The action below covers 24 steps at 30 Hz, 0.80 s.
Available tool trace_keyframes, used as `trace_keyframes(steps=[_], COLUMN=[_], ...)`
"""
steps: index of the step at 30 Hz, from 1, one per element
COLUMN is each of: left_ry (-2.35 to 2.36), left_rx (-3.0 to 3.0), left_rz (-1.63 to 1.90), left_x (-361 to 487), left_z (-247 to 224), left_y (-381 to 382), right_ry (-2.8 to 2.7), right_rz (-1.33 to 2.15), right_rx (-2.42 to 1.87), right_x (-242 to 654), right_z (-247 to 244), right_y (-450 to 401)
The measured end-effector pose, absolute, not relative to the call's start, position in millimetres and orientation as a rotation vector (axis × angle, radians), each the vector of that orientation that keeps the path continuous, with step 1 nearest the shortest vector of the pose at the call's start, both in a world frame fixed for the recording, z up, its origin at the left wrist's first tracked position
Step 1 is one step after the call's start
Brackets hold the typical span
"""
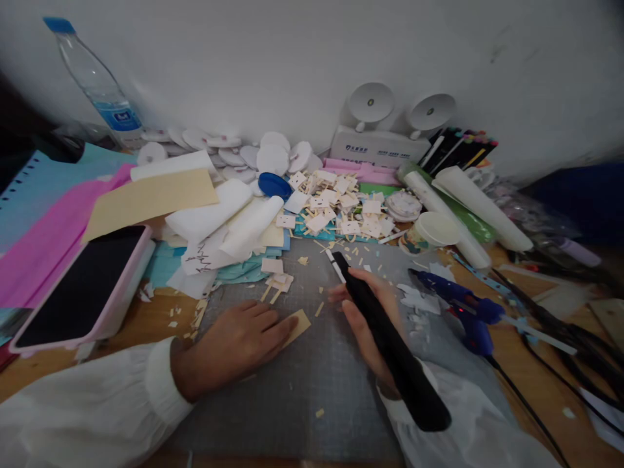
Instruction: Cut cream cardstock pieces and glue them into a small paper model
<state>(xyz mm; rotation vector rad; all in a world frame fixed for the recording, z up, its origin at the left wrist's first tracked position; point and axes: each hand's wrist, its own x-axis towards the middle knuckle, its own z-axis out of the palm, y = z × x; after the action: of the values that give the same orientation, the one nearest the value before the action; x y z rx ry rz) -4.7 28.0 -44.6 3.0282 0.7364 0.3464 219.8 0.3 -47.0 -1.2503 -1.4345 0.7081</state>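
Note:
My left hand [238,348] lies on the grey cutting mat [322,403], its fingers together, holding down a small piece of tan paper [298,327] under the fingertips. My right hand [373,312] is closed around a long black tool [394,348], which slants up and left across the palm; its exact kind does not show. Beside the tool's upper end is a thin white stick [335,265], also at my right fingers. Small cream paper figures with stick legs [280,279] lie just beyond my left hand. Paper scraps [319,309] are scattered between both hands.
Many cream paper figures [331,201] are heaped at the back. A blue glue gun [458,305] with its cord lies right, near a paper cup [431,231]. A phone [88,279], paper sheets [151,201] and a water bottle [102,84] stand left. An emergency light [380,146] is against the wall.

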Motion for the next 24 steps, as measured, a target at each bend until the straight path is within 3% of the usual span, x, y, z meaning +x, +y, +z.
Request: trace_keyframes(steps=[7, 12, 24], left_ry=[0.739, 0.745, 0.721], left_rx=[3.030, 3.019, 2.962], left_rz=[0.381, 0.403, 0.379], left_x=[-3.4, -2.3, -3.3], left_z=[-43.0, -41.1, -41.8], left_y=[27.6, 27.9, 28.5], right_ry=[-1.648, -1.989, -2.106], right_rz=[0.577, 0.545, 0.561], right_rx=[-1.333, -1.135, -1.075], right_x=[223.2, 222.2, 222.2], right_z=[-35.6, -35.6, -41.1], right_y=[-13.3, -22.0, -20.8])
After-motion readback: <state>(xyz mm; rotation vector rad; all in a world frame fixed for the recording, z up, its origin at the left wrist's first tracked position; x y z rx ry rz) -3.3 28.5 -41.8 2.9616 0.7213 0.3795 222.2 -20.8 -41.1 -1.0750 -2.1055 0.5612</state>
